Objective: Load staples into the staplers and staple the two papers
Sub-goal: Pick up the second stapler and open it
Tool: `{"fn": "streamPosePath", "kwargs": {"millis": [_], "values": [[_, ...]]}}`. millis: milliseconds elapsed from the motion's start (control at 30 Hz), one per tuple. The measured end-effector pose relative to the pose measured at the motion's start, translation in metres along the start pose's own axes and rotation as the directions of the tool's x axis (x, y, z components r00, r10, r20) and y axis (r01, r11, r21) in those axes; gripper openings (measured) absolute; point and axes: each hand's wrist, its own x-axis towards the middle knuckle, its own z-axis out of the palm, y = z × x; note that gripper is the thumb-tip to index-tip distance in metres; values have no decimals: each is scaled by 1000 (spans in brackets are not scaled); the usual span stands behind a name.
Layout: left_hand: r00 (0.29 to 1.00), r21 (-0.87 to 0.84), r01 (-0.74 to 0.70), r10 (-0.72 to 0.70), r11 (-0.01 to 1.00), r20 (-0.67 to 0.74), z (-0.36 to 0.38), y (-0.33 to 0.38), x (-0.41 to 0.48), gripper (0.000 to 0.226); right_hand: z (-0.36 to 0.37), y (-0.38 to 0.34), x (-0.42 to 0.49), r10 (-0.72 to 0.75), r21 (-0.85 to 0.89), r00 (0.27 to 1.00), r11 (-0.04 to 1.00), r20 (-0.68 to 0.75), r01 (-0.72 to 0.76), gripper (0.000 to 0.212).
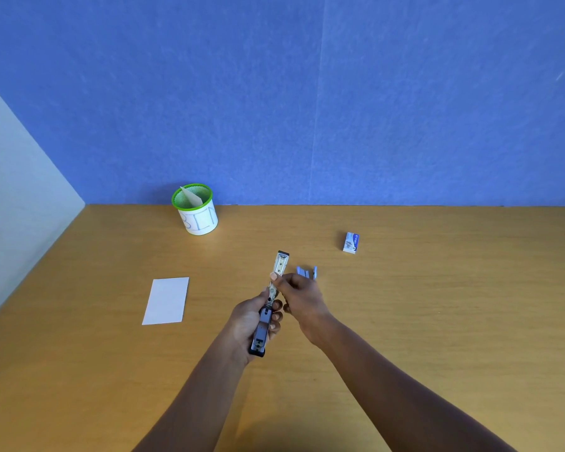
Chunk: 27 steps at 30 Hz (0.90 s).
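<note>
Left hand (250, 321) grips the stapler (262, 332) round its dark body and holds it above the table (437, 321). The stapler is swung open, its metal magazine (280, 264) pointing away from the person. Right hand (299, 296) is close alongside, fingers curled, thumb and forefinger pinching at the magazine's middle. Cannot tell whether staples sit between the fingertips.

Just behind the right hand is a small light-blue item (307, 272), partly hidden. Staple box (350, 243) lies farther right. White paper (166, 300) lies flat to the left. Green-rimmed cup marked "BIN" (197, 213) stands at the blue wall (307, 93), with a paper slip (191, 197) inside.
</note>
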Motion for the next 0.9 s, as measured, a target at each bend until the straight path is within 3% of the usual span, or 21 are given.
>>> {"fn": "streamPosePath", "kwargs": {"millis": [167,367,467,667,767,900], "values": [[998,-7,-33,32,999,-59,-1,1,2,22,-2,2,0,11,10,999,1000,34,-12,16],[999,41,-32,34,999,-31,-6,-4,4,22,-4,9,3,85,-57,996,995,-30,-87,20],[999,142,-14,21,990,-47,-11,-11,7,11,-8,13,8,113,-186,990,974,-84,-127,25],[986,499,16,68,867,-149,-29,-21,14,30,-16,18,19,124,-403,987,902,-97,-153,27],[980,627,30,100,779,-172,-33,-23,17,34,-18,21,24,167,-447,982,875,-83,-187,34],[962,677,23,169,736,-217,-36,-26,21,28,-15,23,27,194,-452,977,866,-87,-213,38]]}}
